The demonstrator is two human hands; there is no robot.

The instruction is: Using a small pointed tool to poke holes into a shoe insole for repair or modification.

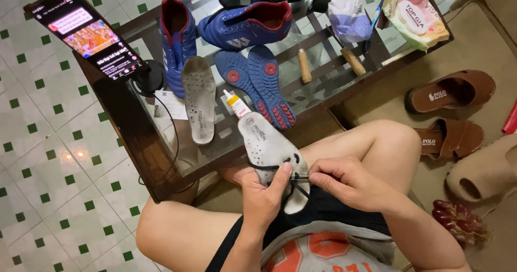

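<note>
Fingers (280, 176) of the left hand (264, 196) are closed on a white insole (269, 145), held over the lap beside the glass surface (318, 97); the right hand (344, 181) is pinched on a black thread (297, 179). Light and bendy by its look, it is best gripped along its edge.

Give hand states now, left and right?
Left hand: shut on white insole.
Right hand: pinched shut on a thin dark tool at the insole.
</note>
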